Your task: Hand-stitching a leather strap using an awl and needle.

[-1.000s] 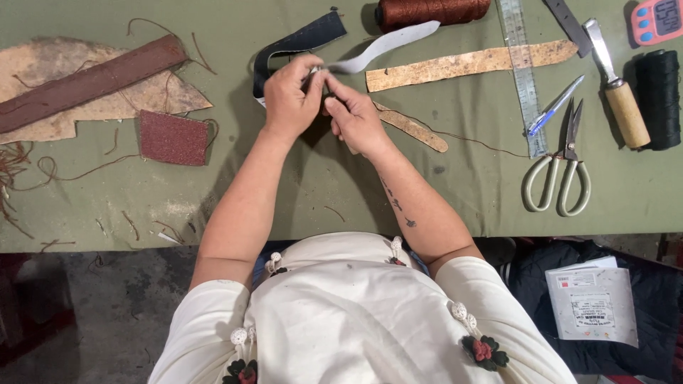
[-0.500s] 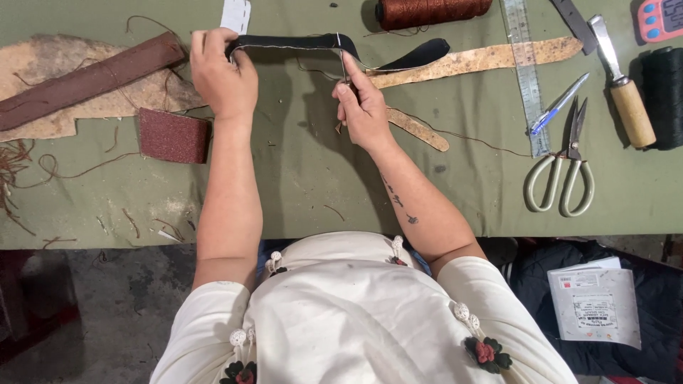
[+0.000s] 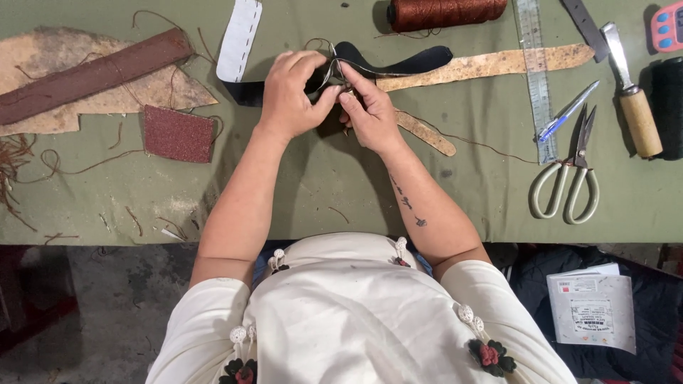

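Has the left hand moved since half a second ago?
Yes. The left hand has come in rightward, away from the brown strap, and now meets the right hand on the dark strip.

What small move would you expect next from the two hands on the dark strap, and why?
Probably a short pull to draw the stitch tight. The left hand and right hand meet fingertip to fingertip over the dark strap, pinching something thin at its edge, perhaps a needle or thread, though it is too small to tell. The strap's white end shows a stitch line, and a thread spool lies close by.
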